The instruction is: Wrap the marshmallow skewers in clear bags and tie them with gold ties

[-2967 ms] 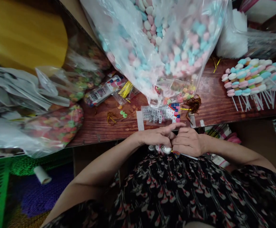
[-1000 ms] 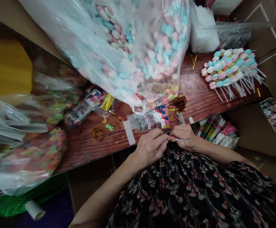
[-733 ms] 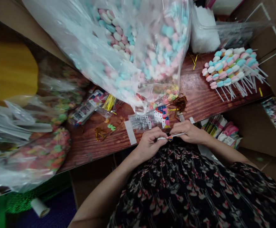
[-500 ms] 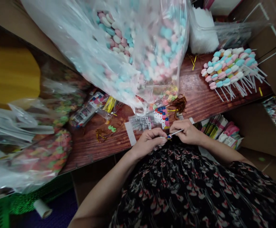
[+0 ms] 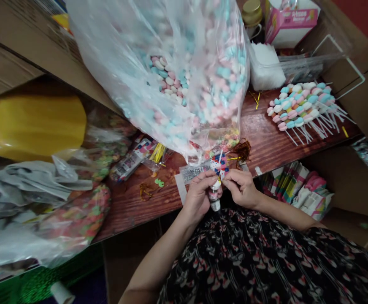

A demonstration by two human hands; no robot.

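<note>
I see the left hand (image 5: 198, 194) wrapped around 1 candy (image 5: 215, 195), just in front of the table (image 5: 152, 207) edge, its stick (image 5: 220, 158) pointing up and away. The right hand (image 5: 241, 188) has its fingertips drawn into a pinch beside the neck, where a yellow bit (image 5: 219, 179) shows; whether it grips anything, I cannot tell from here. To do this well, I would brace the stick, pinch close to the neck and work with small turns, since the clear wrap looks slippery and thin, and the candy probably chips under a hard squeeze. Beyond lie a flat, glossy packet (image 5: 192, 171), a tangle of crinkly metallic ties (image 5: 242, 151), a soft film bag (image 5: 133, 55) bulging with smooth pastel ovals, and beaded skewers (image 5: 301, 105) stacked with slim white sticks.
</note>
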